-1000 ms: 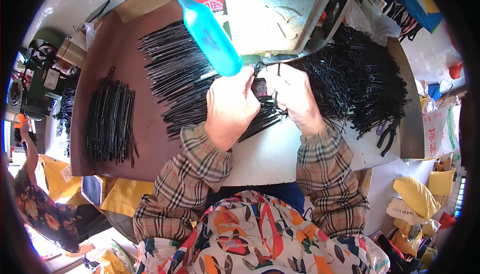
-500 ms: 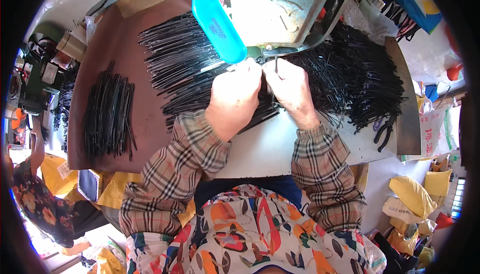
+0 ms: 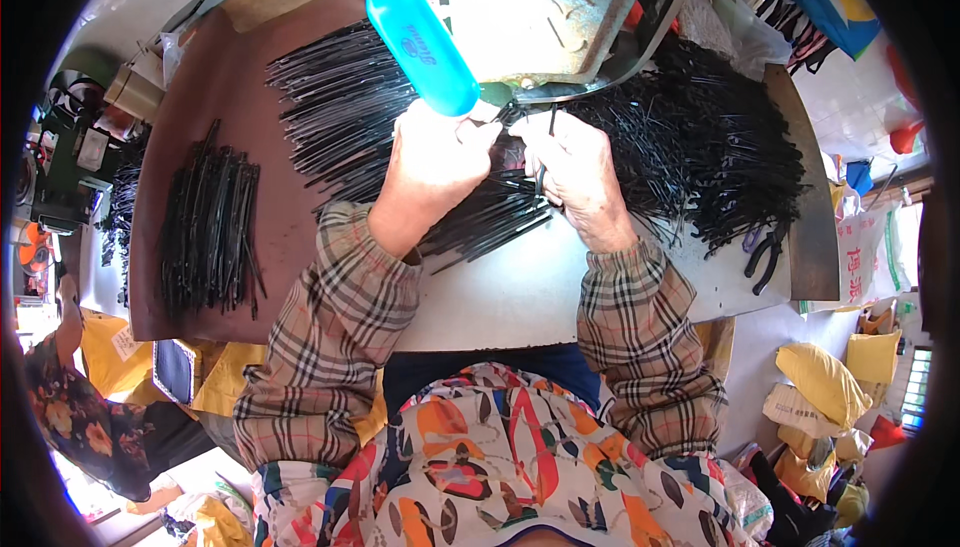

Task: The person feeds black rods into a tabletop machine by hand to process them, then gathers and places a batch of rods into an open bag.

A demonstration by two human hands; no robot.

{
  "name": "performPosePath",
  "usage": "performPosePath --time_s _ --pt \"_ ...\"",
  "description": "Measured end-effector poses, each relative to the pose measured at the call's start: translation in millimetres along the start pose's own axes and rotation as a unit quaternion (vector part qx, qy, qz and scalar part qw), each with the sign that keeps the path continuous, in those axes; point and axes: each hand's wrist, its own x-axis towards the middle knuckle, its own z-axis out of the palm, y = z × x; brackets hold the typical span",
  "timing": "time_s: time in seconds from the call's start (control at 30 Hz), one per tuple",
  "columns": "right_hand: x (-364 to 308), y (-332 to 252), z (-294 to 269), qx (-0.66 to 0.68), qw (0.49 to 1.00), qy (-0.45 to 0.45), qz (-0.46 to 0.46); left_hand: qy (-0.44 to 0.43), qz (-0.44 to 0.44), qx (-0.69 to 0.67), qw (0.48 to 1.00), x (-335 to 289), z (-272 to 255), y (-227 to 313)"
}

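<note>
Both hands work close together under a bright light at the centre. My left hand (image 3: 435, 172) is closed in a pinch; glare and the fingers hide most of what is at its tips. Curled around a thin black strip (image 3: 540, 179), my right hand (image 3: 580, 177) sits just to the right, its fingertips near the left's. A long row of straight black strips (image 3: 345, 112) lies left of and beneath the hands. On the right spreads a pile of tangled black strips (image 3: 740, 147).
A blue paddle-shaped piece (image 3: 420, 42) hangs above my left hand, beside a worn metal machine housing (image 3: 560, 22). Another bundle of strips (image 3: 210, 232) lies on the brown sheet (image 3: 275, 237). Black-handled pliers (image 3: 767, 262) rest at the right edge. Another person (image 3: 100, 412) is at far left.
My left hand has moved left and slightly away from my right, widening the gap between them. My right hand has shifted little. The whole view has moved slightly.
</note>
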Motion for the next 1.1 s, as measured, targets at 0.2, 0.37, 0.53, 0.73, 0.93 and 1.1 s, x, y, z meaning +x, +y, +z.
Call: performPosePath --time_s 0.2,0.37,0.53,0.73,0.93,1.1 --pt "-3 -1 9 -0.008 0.999 0.015 -0.028 -0.037 -0.087 -0.02 0.995 -7 -2 -6" --pt "1 10 8 -0.018 0.999 0.02 -0.047 0.001 -0.119 -0.021 0.993 -11 4 -5" --pt "0 10 9 -0.035 0.997 0.027 -0.063 0.03 -0.145 -0.041 0.988 -14 7 -4" --pt "0 10 10 -0.014 0.998 0.019 -0.066 0.026 -0.154 -0.047 0.987 -15 4 0" --pt "1 10 12 -0.015 0.997 0.027 -0.067 0.03 -0.142 -0.057 0.988 -16 4 -2" --pt "2 7 11 -0.017 0.999 0.024 -0.041 0.043 -0.118 -0.027 0.992 -15 7 2"
